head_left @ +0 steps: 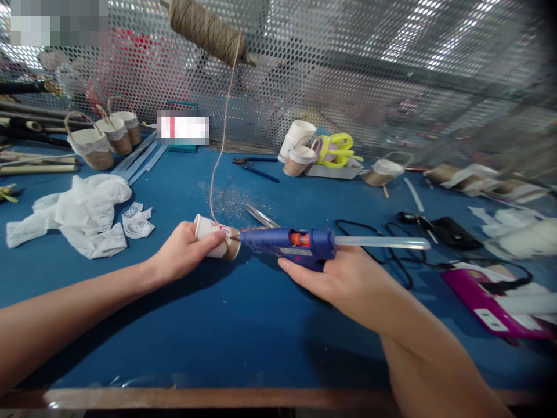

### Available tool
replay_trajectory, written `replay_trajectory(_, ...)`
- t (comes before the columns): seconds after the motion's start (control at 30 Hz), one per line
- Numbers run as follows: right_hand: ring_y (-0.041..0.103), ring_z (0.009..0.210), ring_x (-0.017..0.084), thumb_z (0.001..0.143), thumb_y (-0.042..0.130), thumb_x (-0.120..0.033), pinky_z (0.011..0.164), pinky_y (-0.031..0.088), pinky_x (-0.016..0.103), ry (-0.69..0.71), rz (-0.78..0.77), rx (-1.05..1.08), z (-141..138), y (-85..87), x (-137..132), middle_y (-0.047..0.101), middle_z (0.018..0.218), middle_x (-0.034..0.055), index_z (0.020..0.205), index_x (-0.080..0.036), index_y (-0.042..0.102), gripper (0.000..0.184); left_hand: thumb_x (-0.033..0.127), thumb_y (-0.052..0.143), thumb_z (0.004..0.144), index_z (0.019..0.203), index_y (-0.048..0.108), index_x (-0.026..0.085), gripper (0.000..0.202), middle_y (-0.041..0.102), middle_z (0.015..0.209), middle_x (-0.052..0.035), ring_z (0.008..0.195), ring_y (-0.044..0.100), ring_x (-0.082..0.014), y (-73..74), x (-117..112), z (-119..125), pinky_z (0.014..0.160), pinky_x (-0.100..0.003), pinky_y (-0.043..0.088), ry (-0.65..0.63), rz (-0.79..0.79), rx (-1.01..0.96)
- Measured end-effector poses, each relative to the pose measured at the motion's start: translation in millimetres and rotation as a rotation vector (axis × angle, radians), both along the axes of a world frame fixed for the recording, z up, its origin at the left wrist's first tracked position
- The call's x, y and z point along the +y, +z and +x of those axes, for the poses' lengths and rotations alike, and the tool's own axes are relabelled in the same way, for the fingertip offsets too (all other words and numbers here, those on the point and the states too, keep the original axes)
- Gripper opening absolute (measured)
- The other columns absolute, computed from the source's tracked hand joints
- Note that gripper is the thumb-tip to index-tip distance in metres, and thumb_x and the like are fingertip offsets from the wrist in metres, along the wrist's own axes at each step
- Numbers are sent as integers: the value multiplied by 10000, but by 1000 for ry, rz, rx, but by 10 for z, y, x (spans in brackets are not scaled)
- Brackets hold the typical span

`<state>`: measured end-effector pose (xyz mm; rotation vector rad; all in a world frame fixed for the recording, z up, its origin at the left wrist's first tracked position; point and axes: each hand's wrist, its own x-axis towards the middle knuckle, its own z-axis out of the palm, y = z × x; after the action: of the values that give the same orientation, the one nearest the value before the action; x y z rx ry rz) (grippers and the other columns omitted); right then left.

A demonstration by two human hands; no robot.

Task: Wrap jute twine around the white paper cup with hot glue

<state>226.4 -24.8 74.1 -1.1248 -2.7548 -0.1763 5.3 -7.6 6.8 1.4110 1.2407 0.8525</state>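
My left hand (187, 249) is closed around a white paper cup (204, 231) tipped on its side, its thumb along the wall. Brown twine is wrapped around the cup's right end, and a strand of twine (223, 139) runs up from it to a large spool (208, 32). In my right hand (343, 278) is a blue hot glue gun (278, 241), gripped by its handle. Its nozzle is at the twine-wrapped part of the cup; whether it touches is unclear. A clear glue stick (383, 242) sticks out of the gun's back. Scissors (261, 215) lie behind the gun, partly hidden.
Several twine-wrapped cups with handles (96, 152) stand at the left, near white lace (82, 212). Blue-handled pliers (256, 166) lie toward the back. A cup stack (296, 139) stands before the perforated metal panel (348, 75). Black cord and a purple packet (487, 305) are at right.
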Motion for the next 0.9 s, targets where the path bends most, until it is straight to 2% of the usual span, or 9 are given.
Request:
replay_trajectory(0.17, 535, 547, 199, 774, 312, -193, 526, 408, 323, 31, -50, -35, -12, 19, -13, 609, 565, 68, 797, -228, 677, 367, 396, 515, 763, 900, 680, 102, 364, 712, 833, -72, 726, 638, -194, 4, -5, -9, 641, -239, 477, -21, -4, -5)
replay_trajectory(0.3, 541, 527, 181, 752, 399, -264, 526, 432, 305, -129, -191, 89, -44, 28, -18, 620, 586, 48, 802, -229, 654, 263, 392, 510, 772, 910, 676, 104, 361, 710, 850, -71, 715, 633, -175, 10, -16, -2, 631, -218, 467, -15, 14, 12)
replay_trajectory(0.4, 532, 484, 158, 750, 421, -243, 478, 427, 276, -272, -307, 221, -91, 40, -26, 605, 555, 20, 747, -230, 631, 210, 397, 505, 776, 924, 670, 102, 369, 707, 865, -72, 735, 631, -178, 9, -28, 1, 662, -225, 467, -25, 24, 14)
replay_trajectory(0.47, 533, 485, 158, 745, 437, -239, 469, 423, 274, -313, -351, 272, -105, 37, -26, 601, 548, 12, 737, -228, 625, 188, 400, 503, 777, 937, 663, 94, 380, 704, 878, -79, 753, 631, -186, 2, -34, -3, 681, -234, 469, -26, 33, 24)
replay_trajectory(0.63, 556, 554, 170, 746, 465, -283, 529, 451, 292, -350, -399, 299, -80, 6, -15, 627, 623, 23, 766, -203, 628, 183, 420, 497, 778, 910, 669, 88, 397, 706, 842, -79, 746, 636, -205, -18, -49, -23, 686, -255, 481, -40, 51, 69)
replay_trajectory(0.73, 551, 545, 169, 753, 474, -338, 539, 459, 296, -371, -423, 307, -60, 4, -20, 616, 603, 5, 778, -208, 626, 202, 431, 493, 779, 882, 678, 96, 397, 710, 833, -72, 775, 638, -216, -15, -59, -26, 699, -256, 484, -64, 57, 75)
replay_trajectory(0.9, 582, 609, 168, 757, 487, -305, 613, 475, 284, -299, -484, 328, -41, 29, -30, 646, 666, -3, 846, -230, 623, 179, 401, 493, 789, 845, 686, 113, 351, 710, 888, -64, 852, 635, -209, -5, -61, -22, 772, -238, 473, -105, 62, 18)
